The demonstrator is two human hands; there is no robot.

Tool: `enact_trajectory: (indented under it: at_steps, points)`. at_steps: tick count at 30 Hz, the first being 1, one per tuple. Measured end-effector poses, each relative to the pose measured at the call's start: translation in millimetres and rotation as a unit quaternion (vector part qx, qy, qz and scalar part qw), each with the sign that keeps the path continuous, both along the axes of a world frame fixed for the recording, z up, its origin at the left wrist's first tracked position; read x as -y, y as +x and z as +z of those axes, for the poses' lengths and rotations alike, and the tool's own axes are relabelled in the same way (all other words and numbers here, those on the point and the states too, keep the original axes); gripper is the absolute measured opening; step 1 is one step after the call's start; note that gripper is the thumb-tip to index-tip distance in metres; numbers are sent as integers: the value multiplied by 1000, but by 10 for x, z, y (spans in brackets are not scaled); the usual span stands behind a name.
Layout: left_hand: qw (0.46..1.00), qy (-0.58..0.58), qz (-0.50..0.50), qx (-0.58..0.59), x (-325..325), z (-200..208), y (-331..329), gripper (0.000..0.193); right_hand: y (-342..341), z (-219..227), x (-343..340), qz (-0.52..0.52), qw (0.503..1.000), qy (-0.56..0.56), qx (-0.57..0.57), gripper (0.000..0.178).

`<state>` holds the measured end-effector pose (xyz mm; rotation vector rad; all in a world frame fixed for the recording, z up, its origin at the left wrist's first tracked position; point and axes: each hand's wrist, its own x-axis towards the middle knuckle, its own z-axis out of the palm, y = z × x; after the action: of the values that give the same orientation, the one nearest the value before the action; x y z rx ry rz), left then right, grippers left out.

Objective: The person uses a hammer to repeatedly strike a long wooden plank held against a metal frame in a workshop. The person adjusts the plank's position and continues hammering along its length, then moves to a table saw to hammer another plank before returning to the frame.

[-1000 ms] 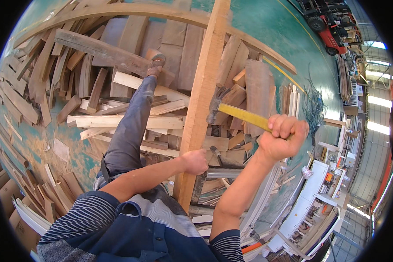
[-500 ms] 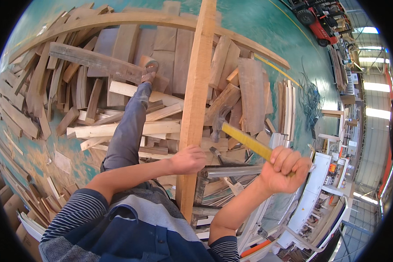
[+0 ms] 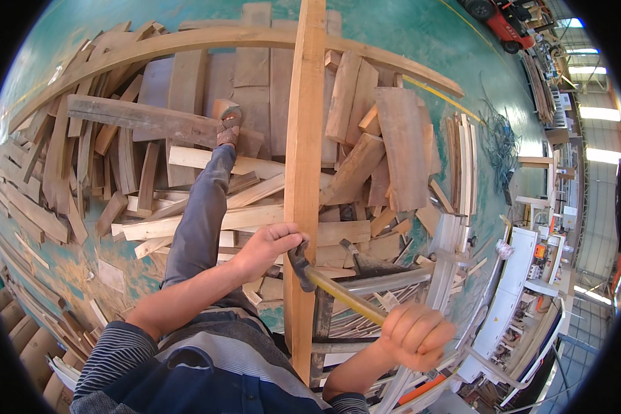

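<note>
A long wooden beam (image 3: 303,152) runs from the far edge of the view down past my body. My right hand (image 3: 417,337) is wrapped round the yellow handle of a claw hammer (image 3: 345,298). The dark hammer head lies over the beam, close to my left fingertips. My left hand (image 3: 272,250) is closed at the beam's left side, thumb and fingers pressed together near its top face. Whatever those fingers pinch, if anything, is too small or hidden to make out.
Loose planks (image 3: 117,155) pile up left and ahead, and one shoe (image 3: 229,127) of mine stands on a board. A metal frame (image 3: 386,281) sits right of the beam. Farther right are tangled straps (image 3: 500,148), a white machine (image 3: 504,297) and a red forklift (image 3: 505,27).
The hammer has swung down and left from its raised position, bringing its head to the beam. My right hand has dropped with it. My left hand has shifted left, its thumb now showing.
</note>
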<state>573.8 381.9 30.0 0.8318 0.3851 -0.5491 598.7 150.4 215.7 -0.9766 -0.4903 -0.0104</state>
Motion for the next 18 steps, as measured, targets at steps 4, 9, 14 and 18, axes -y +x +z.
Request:
enact_trajectory:
  at_steps: [4,9,14,18]
  points:
    - [999,-12,11,-51,-30,-117,62,21,153,-134,-73,3,1000,-1,-19,44]
    - [984,120,-127,-28,-209,-233,246,19,368,-212,-73,40,999,-18,-31,40]
    - [964,150,-200,88,-372,-307,396,12,413,-233,-33,30,999,-33,-22,33]
    - [971,95,-217,34,-426,-266,458,8,373,-324,-119,18,997,-75,-15,36]
